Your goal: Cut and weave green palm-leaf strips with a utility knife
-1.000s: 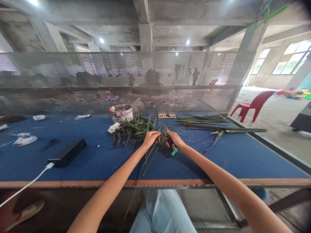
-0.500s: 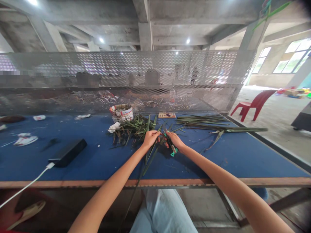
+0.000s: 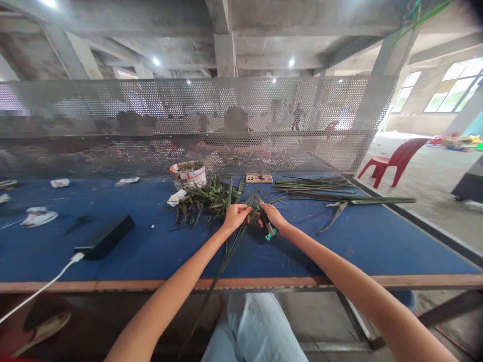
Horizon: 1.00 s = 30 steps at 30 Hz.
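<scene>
While both hands sit almost where they were half a second ago, the long green leaf strip [image 3: 229, 251] has slid lower and now trails past the front edge of the blue table [image 3: 377, 246], its two blades closed into one line. The left hand [image 3: 236, 216] has its fingers curled tight round the strip's upper part. The right hand [image 3: 273, 216], just beside it, is closed on a small teal-handled cutter [image 3: 268, 229]. The strip is flat, narrow and stiff, and the table covering looks like matte felt. Behind the hands lies a spiky pile of leaf offcuts [image 3: 207, 198]. A round paper-wrapped tub [image 3: 188, 176] stands at the pile's far edge, its contents too small to tell.
</scene>
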{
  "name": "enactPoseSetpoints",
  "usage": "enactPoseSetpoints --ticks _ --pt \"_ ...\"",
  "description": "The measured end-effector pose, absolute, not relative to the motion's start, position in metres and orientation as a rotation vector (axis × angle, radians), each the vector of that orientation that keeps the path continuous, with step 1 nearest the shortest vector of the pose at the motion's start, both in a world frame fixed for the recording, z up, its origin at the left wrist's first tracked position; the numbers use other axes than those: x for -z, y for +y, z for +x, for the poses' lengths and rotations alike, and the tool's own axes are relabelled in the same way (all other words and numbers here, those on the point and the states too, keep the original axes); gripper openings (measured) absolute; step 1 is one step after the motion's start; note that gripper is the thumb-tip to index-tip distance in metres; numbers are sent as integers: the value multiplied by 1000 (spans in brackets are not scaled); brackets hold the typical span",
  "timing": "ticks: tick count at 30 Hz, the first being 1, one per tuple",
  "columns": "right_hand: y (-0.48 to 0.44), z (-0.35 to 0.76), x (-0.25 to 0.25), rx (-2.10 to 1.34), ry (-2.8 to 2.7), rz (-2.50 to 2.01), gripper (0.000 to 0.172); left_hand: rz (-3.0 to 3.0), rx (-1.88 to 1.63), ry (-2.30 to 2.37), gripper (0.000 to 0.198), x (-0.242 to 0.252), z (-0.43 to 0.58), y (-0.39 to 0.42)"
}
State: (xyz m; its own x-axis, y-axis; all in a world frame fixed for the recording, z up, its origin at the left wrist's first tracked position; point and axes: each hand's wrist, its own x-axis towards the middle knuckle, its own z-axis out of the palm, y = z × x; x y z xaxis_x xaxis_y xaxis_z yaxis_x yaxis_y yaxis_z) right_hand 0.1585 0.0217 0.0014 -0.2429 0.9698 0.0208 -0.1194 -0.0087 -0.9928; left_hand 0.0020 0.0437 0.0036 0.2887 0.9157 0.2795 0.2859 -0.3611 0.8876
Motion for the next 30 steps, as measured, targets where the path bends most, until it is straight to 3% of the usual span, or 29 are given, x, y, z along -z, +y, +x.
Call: enactPoseSetpoints --ticks 30 --pt "31 185 -6 -1579 -1648 -1049 34 1828 -1007 1051 26 2 -6 54"
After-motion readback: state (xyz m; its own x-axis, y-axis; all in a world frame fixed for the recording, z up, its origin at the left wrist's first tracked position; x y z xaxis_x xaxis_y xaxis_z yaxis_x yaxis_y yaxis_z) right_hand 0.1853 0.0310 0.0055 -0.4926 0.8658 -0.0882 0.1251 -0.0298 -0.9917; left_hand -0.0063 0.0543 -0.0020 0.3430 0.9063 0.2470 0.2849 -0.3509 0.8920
